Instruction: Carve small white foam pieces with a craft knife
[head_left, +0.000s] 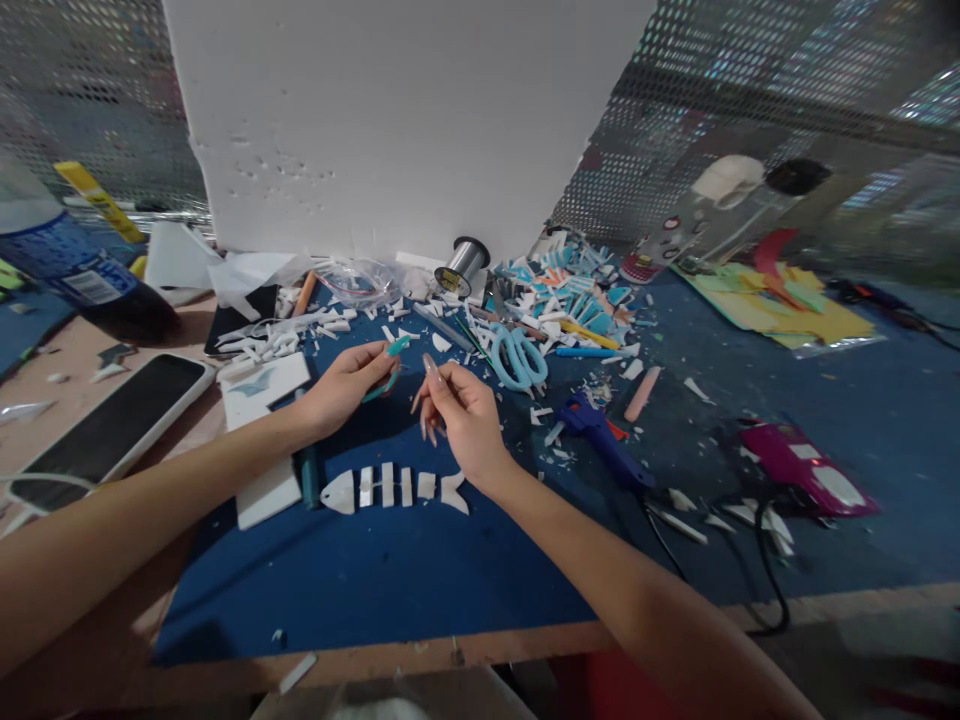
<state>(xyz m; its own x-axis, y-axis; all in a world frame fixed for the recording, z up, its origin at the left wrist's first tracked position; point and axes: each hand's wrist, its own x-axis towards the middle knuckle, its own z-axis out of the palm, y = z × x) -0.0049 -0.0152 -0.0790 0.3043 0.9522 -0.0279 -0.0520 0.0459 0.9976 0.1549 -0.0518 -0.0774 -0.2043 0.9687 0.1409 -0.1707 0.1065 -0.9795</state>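
A cluttered craft bench is seen from above, covered by a dark blue mat [390, 590]. At the far left a dark bottle [71, 270] lies on its side, and nearer the viewer a phone in a white case [112, 425] rests face up on the bare wood. Next to it, white foam offcuts [266, 385] and slivers are scattered.

The left hand [341, 385] is held just above the mat, its fingers curled closed around a small teal tool [386, 372], which appears to be a slim cutter or tweezers; the tip cannot be made out. Close beside it, the right hand [461, 415] is raised with long-nailed fingertips pinched together on something very thin, possibly a thread or a tiny sliver; what is gripped cannot be told for certain.

Directly below both hands, a white foam fish skeleton [394, 488] is laid flat on the mat: head to the left, separate rib pieces in a row, tail to the right.

Further right, a spool of clear line [463, 262] stands against a white board, light blue scissors [517, 357] lie open-handled among teal and white scraps, and a blue glue gun [604, 440] rests with its cable trailing off. A magenta object [802, 468] and yellow sheets [795, 310] are placed at the far right.

The work appears to be mid-assembly, with a small part being prepared between the hands. A fine, steady placement onto the fish would seem to be called for next.
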